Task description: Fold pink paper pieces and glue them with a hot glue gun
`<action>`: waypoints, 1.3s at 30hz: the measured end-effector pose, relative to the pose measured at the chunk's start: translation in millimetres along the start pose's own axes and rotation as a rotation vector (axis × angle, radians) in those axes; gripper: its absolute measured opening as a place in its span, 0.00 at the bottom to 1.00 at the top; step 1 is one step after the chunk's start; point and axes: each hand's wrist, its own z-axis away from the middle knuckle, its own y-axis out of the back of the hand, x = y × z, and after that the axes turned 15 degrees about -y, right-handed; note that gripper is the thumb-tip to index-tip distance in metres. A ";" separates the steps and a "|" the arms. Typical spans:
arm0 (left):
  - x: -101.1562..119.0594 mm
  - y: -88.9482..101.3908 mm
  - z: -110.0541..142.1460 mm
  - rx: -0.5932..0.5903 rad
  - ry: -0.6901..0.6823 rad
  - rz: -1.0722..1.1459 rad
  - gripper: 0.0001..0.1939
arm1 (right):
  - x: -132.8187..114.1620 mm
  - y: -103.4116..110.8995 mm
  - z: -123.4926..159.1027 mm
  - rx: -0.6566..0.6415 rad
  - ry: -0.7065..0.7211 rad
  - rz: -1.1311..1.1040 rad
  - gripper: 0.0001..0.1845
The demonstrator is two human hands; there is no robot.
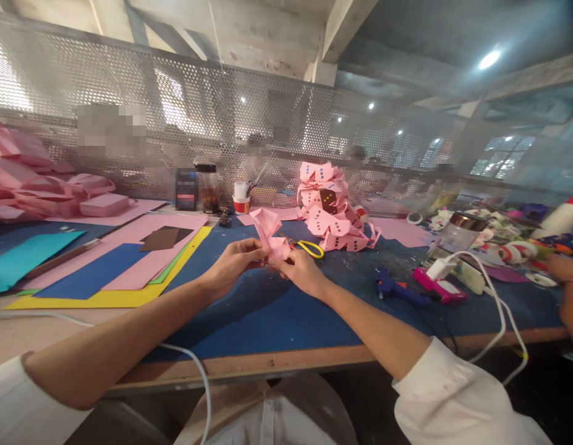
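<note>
Between my two hands, above the blue mat (267, 315), is a folded piece of pink paper (267, 225). My left hand (240, 262) pinches its left lower side. With thumb and fingers, my right hand (300, 269) grips the lower right part; some fingertips are hidden behind the paper. Just beyond my right hand lie yellow-handled scissors (311, 249), partly covered by the hand. Behind them rises a heap of folded pink paper shapes (332, 216) marked with small dark squares.
Coloured paper sheets (96, 272) lie to the left, near a pink paper pile (31, 179). On the right are a blue glue gun (400, 287), a pink power strip (439, 286), a white cable (499, 309) and a jar (453, 238). Another person's hand (567, 272) is at the far right.
</note>
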 end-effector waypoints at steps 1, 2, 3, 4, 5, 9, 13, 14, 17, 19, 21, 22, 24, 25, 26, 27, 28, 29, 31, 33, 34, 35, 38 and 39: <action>0.8 -0.1 -0.1 -0.005 -0.005 -0.003 0.08 | 0.1 -0.2 -0.1 -0.024 -0.004 -0.048 0.27; 1.6 -0.3 -0.4 -0.011 -0.011 -0.004 0.09 | 0.1 -0.3 -0.1 -0.047 -0.008 -0.097 0.27; 2.2 -0.4 -0.7 -0.017 -0.014 -0.003 0.10 | 0.1 -0.4 -0.2 -0.063 -0.014 -0.140 0.28; 2.7 -0.5 -1.1 -0.019 -0.015 -0.001 0.10 | 0.0 -0.4 -0.2 -0.071 -0.019 -0.173 0.28; 2.9 -0.5 -1.5 -0.015 -0.013 0.000 0.10 | -0.1 -0.3 -0.2 -0.071 -0.024 -0.196 0.29; 0.9 0.6 -2.5 0.014 -0.006 -0.003 0.10 | -0.5 0.4 -0.4 -0.047 -0.029 -0.209 0.29; -1.4 1.6 -2.5 0.016 -0.004 -0.004 0.10 | 0.2 0.7 -1.1 -0.017 -0.031 -0.156 0.27; -1.5 1.5 -2.6 0.017 -0.003 -0.003 0.10 | 0.5 0.5 -1.3 -0.008 -0.028 -0.143 0.27; -1.0 0.9 -3.0 0.018 -0.001 0.006 0.10 | 0.9 -0.2 -1.3 -0.012 -0.025 -0.165 0.28; -0.8 0.5 -3.0 0.021 0.001 0.010 0.10 | 0.9 -1.1 -1.0 -0.039 -0.035 -0.208 0.28; -1.4 0.6 -2.8 0.028 0.007 0.011 0.09 | 1.1 -1.9 -0.8 -0.056 -0.037 -0.203 0.26; -2.1 0.8 -2.5 0.028 0.012 0.012 0.09 | 1.4 -2.3 -0.9 -0.057 -0.034 -0.183 0.26; -4.0 1.7 -2.1 0.025 0.018 0.016 0.09 | 2.6 -2.7 -1.4 -0.045 -0.024 -0.136 0.25; -5.1 2.2 -2.0 0.020 0.019 0.020 0.09 | 3.4 -2.8 -1.8 -0.037 -0.019 -0.123 0.25; -6.1 2.8 -2.0 0.014 0.017 0.023 0.09 | 4.3 -2.9 -2.3 -0.032 -0.017 -0.118 0.25; -7.1 3.5 -2.3 0.011 0.013 0.025 0.09 | 5.1 -2.9 -2.8 -0.029 -0.015 -0.117 0.24; -7.8 4.1 -2.6 0.013 0.008 0.025 0.10 | 5.7 -3.0 -3.3 -0.028 -0.013 -0.116 0.24; -8.4 4.6 -3.1 0.017 0.003 0.027 0.10 | 6.2 -3.0 -3.6 -0.026 -0.013 -0.113 0.23; -8.7 5.7 -4.2 0.033 -0.009 0.030 0.10 | 6.6 -3.3 -3.6 -0.027 -0.018 -0.103 0.23; -8.4 6.4 -5.1 0.050 -0.014 0.034 0.10 | 6.3 -3.5 -3.1 -0.029 -0.020 -0.090 0.23; -8.1 6.7 -5.3 0.056 -0.015 0.036 0.10 | 5.9 -3.6 -2.7 -0.032 -0.019 -0.084 0.23; -7.8 7.0 -5.5 0.059 -0.016 0.040 0.10 | 5.6 -3.6 -2.2 -0.035 -0.018 -0.076 0.23; -7.1 7.4 -5.6 0.056 -0.006 0.057 0.10 | 4.5 -3.5 -0.9 -0.043 -0.007 -0.045 0.24; -6.9 7.5 -5.6 0.053 0.002 0.061 0.09 | 4.3 -3.3 -0.6 -0.045 -0.001 -0.034 0.24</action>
